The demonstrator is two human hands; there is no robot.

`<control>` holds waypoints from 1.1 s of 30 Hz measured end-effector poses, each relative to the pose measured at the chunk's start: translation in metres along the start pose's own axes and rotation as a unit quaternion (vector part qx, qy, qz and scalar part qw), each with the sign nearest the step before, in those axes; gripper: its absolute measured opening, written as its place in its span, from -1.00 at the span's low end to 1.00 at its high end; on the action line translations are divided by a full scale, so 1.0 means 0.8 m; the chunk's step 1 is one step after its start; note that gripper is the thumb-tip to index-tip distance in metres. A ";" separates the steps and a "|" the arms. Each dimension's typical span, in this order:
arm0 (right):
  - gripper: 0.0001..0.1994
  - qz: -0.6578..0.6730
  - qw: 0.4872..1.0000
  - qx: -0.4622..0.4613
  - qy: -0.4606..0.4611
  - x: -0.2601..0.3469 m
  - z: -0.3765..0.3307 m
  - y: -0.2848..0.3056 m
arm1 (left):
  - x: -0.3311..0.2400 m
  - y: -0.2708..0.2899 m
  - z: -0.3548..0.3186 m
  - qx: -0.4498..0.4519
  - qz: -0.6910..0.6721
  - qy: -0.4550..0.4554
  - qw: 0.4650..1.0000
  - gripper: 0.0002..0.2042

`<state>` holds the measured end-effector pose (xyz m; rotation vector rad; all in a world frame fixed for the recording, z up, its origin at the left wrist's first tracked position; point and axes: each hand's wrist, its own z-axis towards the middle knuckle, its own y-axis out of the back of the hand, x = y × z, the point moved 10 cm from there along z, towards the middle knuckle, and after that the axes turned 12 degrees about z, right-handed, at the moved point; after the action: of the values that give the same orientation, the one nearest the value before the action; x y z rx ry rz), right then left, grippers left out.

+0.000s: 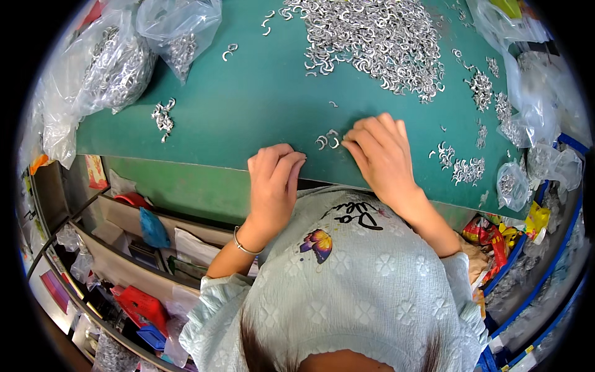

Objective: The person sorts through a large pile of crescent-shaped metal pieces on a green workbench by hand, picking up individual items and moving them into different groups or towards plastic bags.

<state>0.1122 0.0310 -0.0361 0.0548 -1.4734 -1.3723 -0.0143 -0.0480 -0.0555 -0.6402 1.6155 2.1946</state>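
Observation:
My left hand [273,180] rests at the near edge of the green tabletop [248,118], thumb and fingertips pinched together. What it pinches, if anything, is too small to make out. To its right, my right hand [384,155] is bent over the table with its fingers closed together, their tips hiding whatever they may grip. Just left of those fingertips lie a few small silvery crescent-shaped metal pieces [321,142]. One more small piece [333,104] sits a little farther back. The two hands are apart.
A large heap of crescent pieces [378,43] covers the far middle. Smaller piles [468,171] lie at the right, another [163,118] at the left. Clear plastic bags of pieces [118,74] stand far left; a small bag [513,186] is near right. Shelving [136,239] sits below the table.

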 end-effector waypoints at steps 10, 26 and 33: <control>-0.59 0.119 0.989 0.082 -0.034 0.009 0.006 -0.032 | 0.001 0.001 -0.001 -0.004 -0.019 0.008 1.000 -0.78; -0.84 0.160 0.980 0.023 0.116 0.028 0.174 -0.121 | 0.001 0.003 -0.001 -0.029 -0.038 -0.006 0.999 -0.80; -0.83 0.108 0.985 -0.052 0.128 -0.014 0.174 -0.017 | 0.000 -0.001 0.002 -0.031 -0.037 0.003 0.999 -0.80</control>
<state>0.0133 0.1294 -0.0207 0.0037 -1.1567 -1.2145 -0.0145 -0.0461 -0.0559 -0.7130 1.5056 2.1991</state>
